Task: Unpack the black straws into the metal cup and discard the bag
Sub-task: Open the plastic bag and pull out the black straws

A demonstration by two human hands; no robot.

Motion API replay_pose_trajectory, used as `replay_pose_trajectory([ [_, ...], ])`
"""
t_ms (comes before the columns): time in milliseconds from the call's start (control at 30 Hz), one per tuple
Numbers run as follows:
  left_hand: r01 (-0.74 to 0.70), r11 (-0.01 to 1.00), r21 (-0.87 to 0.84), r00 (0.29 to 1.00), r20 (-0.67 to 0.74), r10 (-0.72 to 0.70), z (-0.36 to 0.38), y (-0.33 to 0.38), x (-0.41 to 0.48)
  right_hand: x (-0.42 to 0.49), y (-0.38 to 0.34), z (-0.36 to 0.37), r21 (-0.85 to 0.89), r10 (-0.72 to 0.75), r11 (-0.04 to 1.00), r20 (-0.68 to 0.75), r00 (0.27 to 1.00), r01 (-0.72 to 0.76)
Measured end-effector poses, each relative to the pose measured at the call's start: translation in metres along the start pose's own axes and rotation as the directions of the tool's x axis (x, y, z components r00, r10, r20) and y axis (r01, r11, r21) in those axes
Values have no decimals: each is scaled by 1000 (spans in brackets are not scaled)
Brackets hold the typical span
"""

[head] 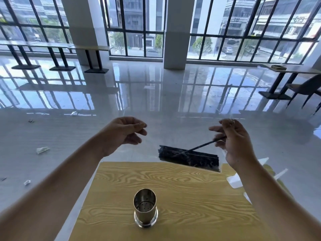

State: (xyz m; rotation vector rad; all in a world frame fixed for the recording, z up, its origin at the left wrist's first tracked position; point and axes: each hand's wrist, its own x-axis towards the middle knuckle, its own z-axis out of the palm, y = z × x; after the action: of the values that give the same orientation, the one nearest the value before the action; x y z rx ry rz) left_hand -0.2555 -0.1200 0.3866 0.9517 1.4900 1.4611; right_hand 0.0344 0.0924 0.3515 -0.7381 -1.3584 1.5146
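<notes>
Head view: right hand [238, 145] raised, pinching black straw [199, 147]; left hand [125, 133] curled

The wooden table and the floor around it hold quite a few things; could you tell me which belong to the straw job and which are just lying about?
Part of the job:
- black straws in their clear bag
- metal cup, no straws visible in it
- left hand and right hand, holding the bag up

Just lying about:
- crumpled scraps on the floor
- white pieces at the table's right edge
- chair
</notes>
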Motion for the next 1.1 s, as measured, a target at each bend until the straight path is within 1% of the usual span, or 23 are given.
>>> replay_pose_trajectory([
  [133, -71, 997, 17, 997, 9, 71, 1, -4, -2, -2, -4, -3, 37, -15, 999, 63, 998, 13],
  [200, -93, 994, -53, 995, 29, 95, -3, -1, -2, -2, -8, -2, 43, -19, 999, 76, 997, 16],
  [267, -98, 987, -125, 990, 87, 109, -7, 1, -2, -1, -12, -2, 50, -18, 999, 55, 998, 15],
  [400, -119, 982, -150, 979, 147, 141, -9, 6, -2, 3, -21, 1, 30, -62, 998, 55, 997, 60],
  [533, -156, 976, -154, 981, 92, 171, -11, 11, -3, 3, -35, 4, 1, -140, 990, 84, 987, 141],
  [667, -189, 970, -150, 982, -19, 188, -11, 13, -1, 2, -40, 12, -62, -182, 980, 129, 975, 191],
  [733, -188, 972, -143, 982, -58, 181, -9, 10, 0, 0, -33, 12, -119, -146, 980, 103, 984, 158],
  [800, -163, 981, -104, 983, -99, 153, -7, 3, 1, -2, -22, 8, -134, -118, 982, 101, 988, 131],
  [867, -112, 992, -59, 983, -151, 102, -6, -11, 0, -8, -9, 2, -137, -85, 985, 116, 990, 100],
  [967, -34, 999, -5, 982, -188, 32, -4, -41, -3, -18, 11, -10, -154, -43, 986, 107, 993, 60],
  [1100, 35, 999, -31, 978, -204, -41, 0, -78, -10, -30, 35, -20, -201, 10, 979, 111, 994, 12],
])
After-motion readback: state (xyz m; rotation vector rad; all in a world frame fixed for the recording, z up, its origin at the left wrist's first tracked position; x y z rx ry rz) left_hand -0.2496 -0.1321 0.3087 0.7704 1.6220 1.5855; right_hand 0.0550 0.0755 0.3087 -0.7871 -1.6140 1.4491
